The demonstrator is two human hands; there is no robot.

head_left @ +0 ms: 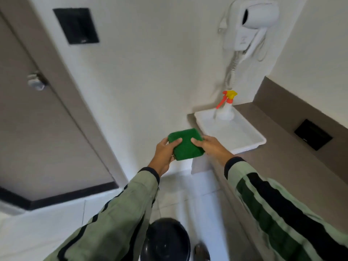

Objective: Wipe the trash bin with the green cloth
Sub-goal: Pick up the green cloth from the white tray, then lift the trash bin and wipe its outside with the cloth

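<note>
A folded green cloth (185, 144) is held up in the air between both hands, just left of the counter's end. My left hand (164, 156) grips its left edge with the thumb on top. On the right edge sits my right hand (212, 147), thumb also on top. The trash bin (165, 240), round and dark with a black lid, stands on the white floor far below the cloth, between my sleeves at the bottom of the view. My left sleeve hides part of the bin's left side.
A white tray (250, 142) lies on the grey-brown counter (282, 162) at right, with a spray bottle (227, 108) standing in it. A wall-mounted hair dryer (250, 25) hangs above. A grey door (37, 129) fills the left. A shoe tip (201, 251) shows beside the bin.
</note>
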